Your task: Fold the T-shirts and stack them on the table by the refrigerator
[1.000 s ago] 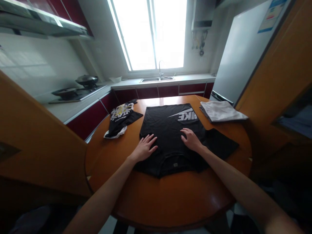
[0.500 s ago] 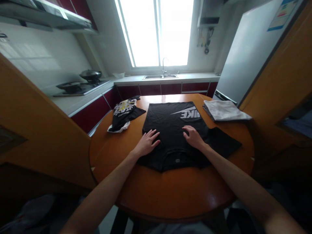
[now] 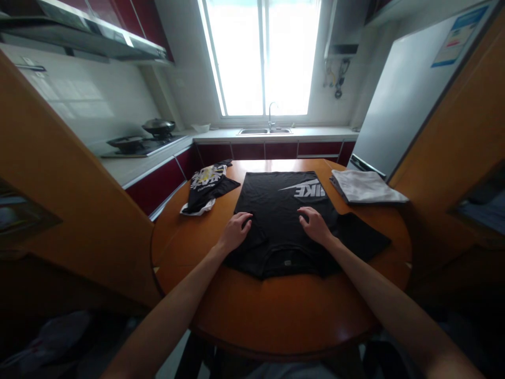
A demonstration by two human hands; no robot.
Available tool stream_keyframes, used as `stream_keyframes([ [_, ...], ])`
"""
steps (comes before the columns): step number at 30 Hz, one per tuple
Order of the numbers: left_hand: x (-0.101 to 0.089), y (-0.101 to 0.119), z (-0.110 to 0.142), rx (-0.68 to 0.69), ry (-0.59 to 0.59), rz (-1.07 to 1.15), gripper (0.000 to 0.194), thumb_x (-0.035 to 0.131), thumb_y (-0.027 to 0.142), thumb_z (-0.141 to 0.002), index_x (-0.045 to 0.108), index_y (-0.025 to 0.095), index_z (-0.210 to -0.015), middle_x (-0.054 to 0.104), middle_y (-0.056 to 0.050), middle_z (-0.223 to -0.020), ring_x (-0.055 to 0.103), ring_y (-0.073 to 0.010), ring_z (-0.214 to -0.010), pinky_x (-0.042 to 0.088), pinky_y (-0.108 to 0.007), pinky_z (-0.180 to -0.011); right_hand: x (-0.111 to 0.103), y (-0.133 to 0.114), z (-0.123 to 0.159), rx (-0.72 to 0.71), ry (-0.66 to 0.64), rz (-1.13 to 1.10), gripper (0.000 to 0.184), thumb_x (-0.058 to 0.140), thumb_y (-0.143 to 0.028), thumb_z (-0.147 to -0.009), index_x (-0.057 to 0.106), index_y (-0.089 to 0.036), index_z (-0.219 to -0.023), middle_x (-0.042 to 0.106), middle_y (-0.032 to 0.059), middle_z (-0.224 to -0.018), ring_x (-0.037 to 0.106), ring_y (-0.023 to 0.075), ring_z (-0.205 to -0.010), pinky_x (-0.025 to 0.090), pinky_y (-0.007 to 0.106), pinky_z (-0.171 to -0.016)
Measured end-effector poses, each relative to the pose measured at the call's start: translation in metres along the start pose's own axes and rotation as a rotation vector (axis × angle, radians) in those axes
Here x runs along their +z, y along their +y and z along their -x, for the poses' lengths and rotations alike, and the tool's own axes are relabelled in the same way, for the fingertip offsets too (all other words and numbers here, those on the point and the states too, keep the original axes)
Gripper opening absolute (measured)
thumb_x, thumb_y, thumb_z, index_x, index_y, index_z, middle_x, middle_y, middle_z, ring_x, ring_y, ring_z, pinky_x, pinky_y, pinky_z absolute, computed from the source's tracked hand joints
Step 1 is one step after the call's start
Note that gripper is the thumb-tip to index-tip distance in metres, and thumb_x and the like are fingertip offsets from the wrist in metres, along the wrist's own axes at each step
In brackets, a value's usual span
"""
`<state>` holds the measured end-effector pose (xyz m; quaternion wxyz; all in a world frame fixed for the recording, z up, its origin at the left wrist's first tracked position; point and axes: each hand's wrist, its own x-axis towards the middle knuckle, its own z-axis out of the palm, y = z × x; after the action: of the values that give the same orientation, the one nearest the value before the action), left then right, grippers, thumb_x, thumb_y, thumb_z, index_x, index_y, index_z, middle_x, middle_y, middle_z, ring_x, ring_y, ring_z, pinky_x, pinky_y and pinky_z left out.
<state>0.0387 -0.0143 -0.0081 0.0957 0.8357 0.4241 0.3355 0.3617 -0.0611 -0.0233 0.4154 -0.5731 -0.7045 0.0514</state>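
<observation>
A black T-shirt (image 3: 276, 216) with a white NIKE print lies spread on the round wooden table (image 3: 284, 316), its neckline towards me. One sleeve sticks out to the right; the left side is folded inward. My left hand (image 3: 235, 230) is at the shirt's left edge, its fingers bent and the thumb a little apart from them. Over the right half of the shirt is my right hand (image 3: 314, 225), fingers curved and thumb apart. I see no cloth gripped in either hand.
A crumpled black-and-white printed garment (image 3: 209, 187) lies at the table's far left. Folded grey and dark cloths (image 3: 366, 187) are stacked at the far right. Beyond stand a counter with a sink (image 3: 265, 131), a stove with pans (image 3: 158, 126), and a fridge (image 3: 398, 100).
My left hand has drawn slightly left, and its spread fingers have bent and come closer together. My right hand stays in nearly the same place. The view has tilted up slightly.
</observation>
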Motion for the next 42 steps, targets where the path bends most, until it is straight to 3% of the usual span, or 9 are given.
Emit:
stream_keyframes([
  [42, 0.0007, -0.0009, -0.0012, -0.014, 0.009, 0.029, 0.028, 0.048, 0.027, -0.094, 0.070, 0.022, -0.110, 0.070, -0.006, -0.111, 0.065, -0.0233, -0.108, 0.052, -0.039, -0.100, -0.0013, 0.0019, -0.0003, 0.001, 0.002, 0.000, 0.030, 0.052, -0.022, -0.090, 0.070, -0.015, -0.113, 0.070, 0.0126, -0.118, 0.064, 0.0247, -0.114, 0.047, 0.040, -0.106],
])
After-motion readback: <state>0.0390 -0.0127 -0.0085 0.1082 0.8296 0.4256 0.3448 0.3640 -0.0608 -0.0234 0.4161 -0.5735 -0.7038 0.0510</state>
